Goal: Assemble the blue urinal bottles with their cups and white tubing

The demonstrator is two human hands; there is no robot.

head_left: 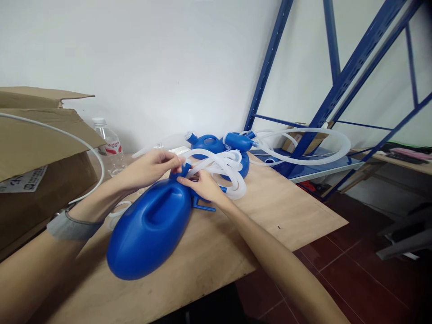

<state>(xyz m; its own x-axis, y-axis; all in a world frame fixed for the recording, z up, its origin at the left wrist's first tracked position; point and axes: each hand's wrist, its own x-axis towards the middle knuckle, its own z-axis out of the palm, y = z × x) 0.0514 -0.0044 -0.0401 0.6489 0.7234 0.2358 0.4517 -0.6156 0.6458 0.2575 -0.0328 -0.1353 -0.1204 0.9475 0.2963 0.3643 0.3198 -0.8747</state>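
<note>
A large blue plastic bottle (151,245) with a moulded grip hollow lies on the table, its neck pointing away from me. My left hand (153,166) is closed in a pinch at the bottle's mouth, where a small whitish translucent piece shows; its shape is too small to make out. Closed around the neck from the other side is my right hand (202,183), thumb on the blue plastic. Just beyond it, white translucent hoses (232,177) lie coiled in a heap. A blue hooked plastic piece (204,207) sticks out beside the bottle, below my right hand.
More blue bottles (206,146) stand behind the hoses, near the wall. A long hose loop (344,146) reaches over the blue metal shelf (324,166) at right. To the left are an open cardboard box (43,135), a clear water bottle (113,146) and translucent rings (120,209).
</note>
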